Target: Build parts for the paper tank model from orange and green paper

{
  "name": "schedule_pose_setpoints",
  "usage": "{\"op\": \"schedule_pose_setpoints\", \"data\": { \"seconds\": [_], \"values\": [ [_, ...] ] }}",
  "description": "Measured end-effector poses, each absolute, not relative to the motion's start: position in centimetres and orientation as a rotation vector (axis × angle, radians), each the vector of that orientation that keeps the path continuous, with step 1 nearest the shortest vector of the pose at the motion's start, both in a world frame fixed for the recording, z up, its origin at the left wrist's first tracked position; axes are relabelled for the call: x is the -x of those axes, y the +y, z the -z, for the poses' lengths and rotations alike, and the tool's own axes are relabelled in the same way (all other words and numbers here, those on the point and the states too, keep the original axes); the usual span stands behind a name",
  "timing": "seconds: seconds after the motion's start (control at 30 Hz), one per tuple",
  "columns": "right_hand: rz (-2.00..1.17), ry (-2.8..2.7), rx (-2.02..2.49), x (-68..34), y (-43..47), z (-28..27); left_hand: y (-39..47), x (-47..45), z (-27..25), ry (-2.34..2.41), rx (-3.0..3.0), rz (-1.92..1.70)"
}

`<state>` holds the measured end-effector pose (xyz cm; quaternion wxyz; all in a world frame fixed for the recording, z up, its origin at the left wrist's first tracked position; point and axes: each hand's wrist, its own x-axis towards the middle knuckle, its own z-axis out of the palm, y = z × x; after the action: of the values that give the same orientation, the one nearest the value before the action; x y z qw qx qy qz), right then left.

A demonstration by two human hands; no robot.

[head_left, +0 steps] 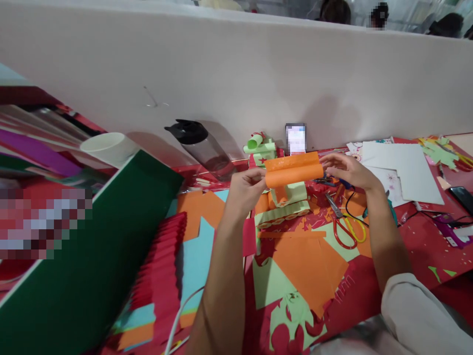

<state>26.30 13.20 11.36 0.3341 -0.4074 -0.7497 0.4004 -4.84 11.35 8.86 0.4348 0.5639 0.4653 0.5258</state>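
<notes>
A curled sheet of orange paper [295, 170] is raised over the table, with a shiny, wet-looking strip along its upper flap. My left hand [247, 190] pinches its left end between thumb and fingers. At the other end, the fingertips of my right hand [349, 170] are closed on the edge of the sheet. Just beneath it stands a light green paper model [283, 212] with tread-like sides and an orange upright piece. Behind sits a second green paper model [262, 155] with a rolled tube and a red star.
Scissors [342, 222] lie right of the models. Orange paper [310, 271] and green cut-outs [291, 320] cover the front. A tall black-lidded bottle [203, 145] and a dark green board [99, 256] stand left. A phone [296, 138] leans on the white partition [221, 74]; white sheets [402, 170] lie right.
</notes>
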Motion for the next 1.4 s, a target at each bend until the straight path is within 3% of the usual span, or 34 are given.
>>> {"op": "schedule_pose_setpoints", "data": {
  "seconds": [0.5, 1.4],
  "values": [
    [-1.378, -1.785, 0.796, -22.7, 13.6, -10.3, 11.1, 3.8, -8.9, 1.09, -1.432, -1.2],
    [-1.403, -1.782, 0.958, -21.7, 13.5, -10.3, 10.9, 4.0, -9.0, 0.953, -1.454, -0.995]
  ]
}}
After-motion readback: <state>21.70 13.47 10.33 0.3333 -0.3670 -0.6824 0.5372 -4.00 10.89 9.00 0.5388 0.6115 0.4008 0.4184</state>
